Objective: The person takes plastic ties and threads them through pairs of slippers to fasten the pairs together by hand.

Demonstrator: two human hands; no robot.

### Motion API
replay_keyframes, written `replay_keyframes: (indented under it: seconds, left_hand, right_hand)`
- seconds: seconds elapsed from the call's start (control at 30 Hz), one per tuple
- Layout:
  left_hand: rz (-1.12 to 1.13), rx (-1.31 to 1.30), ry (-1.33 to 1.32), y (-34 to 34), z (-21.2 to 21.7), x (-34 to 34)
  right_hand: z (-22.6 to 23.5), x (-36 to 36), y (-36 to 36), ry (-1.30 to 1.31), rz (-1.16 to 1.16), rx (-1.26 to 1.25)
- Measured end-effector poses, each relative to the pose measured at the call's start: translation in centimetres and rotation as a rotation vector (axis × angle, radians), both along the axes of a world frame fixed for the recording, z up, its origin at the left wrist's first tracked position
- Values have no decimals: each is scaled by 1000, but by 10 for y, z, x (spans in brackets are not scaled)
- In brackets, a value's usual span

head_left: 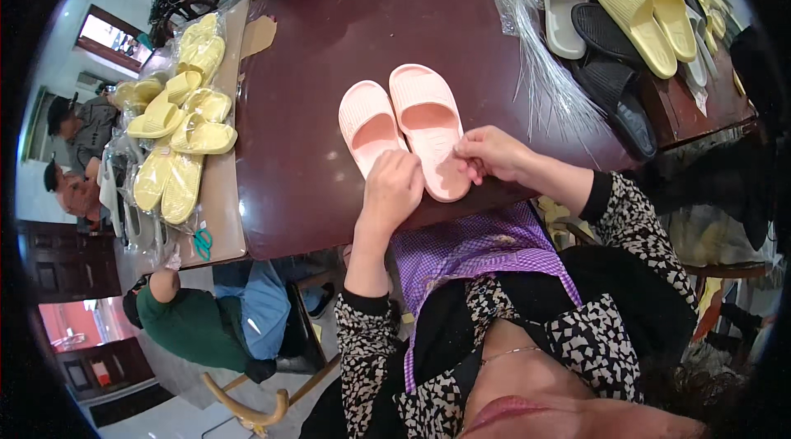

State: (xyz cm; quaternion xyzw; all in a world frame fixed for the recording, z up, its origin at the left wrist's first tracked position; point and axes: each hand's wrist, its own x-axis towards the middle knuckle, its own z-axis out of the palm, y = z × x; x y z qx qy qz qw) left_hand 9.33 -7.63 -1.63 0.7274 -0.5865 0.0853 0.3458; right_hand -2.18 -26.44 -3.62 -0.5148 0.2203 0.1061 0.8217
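Both hands pinch the heel ends of the pink slippers at centre frame: left hand, right hand. They could slip off the worktop edge (glossy surface).

Single view only: head-worn fisheye, left unit of a side-by-side pair. It looks steeply down and forward from the wearer's head, so the wearer's own chin and patterned top fill the lower edge, close to the lens. The dark worktop sits mid-frame at arm's reach, with both forearms entering from below. Picture is upright, not mirrored. Strong barrel distortion: worktop edges bow toward the rim, corners vignette to black. The left periphery catches floor and seated people well below and farther off. No second view, so no overlap to report.
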Motion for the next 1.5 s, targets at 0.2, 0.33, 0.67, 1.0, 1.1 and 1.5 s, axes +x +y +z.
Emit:
replay_keyframes:
  seconds: [0.2,0.33,0.67,1.0,1.1,1.5]
  left_hand:
    - [143,-12,26,-8,-19,21]
    - [188,-62,31,-11,-26,19]
    - [249,-103,9,-15,-33,24]
    - [279,-102,43,-19,-42,41]
    - [287,-144,139,-15,-42,42]
    - [283,-79,154,-8,-35,18]
  right_hand:
    - [12,23,-4,-52,-142,16]
    - [22,18,-20,-75,-31,-215]
    - [-16,117,-94,-197,-154,-1202]
    - [-7,177,-86,-442,-167,-1360]
    - [4,199,-61,-520,-98,-1184]
    - [21,222,21,-509,477,-1030]
